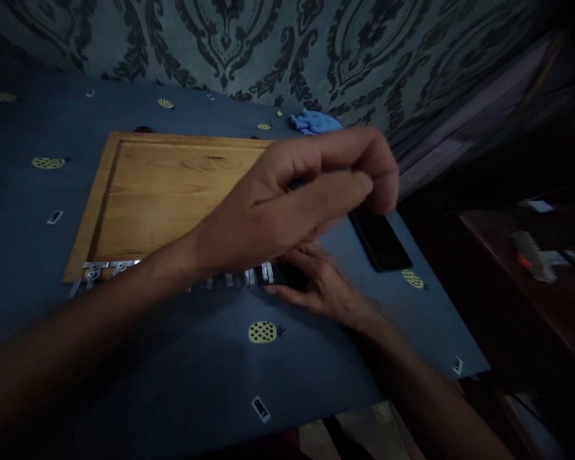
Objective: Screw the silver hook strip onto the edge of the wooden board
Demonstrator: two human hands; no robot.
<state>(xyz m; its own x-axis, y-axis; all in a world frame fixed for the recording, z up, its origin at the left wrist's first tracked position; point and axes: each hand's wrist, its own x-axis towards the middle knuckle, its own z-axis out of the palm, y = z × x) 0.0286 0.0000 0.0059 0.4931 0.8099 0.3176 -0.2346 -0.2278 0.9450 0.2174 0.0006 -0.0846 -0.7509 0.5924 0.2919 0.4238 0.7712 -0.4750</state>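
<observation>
My left hand [287,204] is raised across the wooden board [163,191], palm turned away. Its thumb meets the curled fingers in a pinch; whatever is between them is too hidden to make out. Below it, my right hand [323,281] rests low by the board's near edge, thumb and fingers closed around something dark that I cannot make out. The thumb tip lies beside the last of several small metal strips [267,273]. More metal fittings [92,273], with round centres, sit along the board's near left edge. My left forearm covers the middle of this row.
The blue tablecloth [196,370] has printed pineapples. A black phone [381,239] lies right of the board, and a crumpled blue cloth [315,121] is at the back by the patterned wall [278,51]. A dark brown surface [522,275] with small items stands to the right.
</observation>
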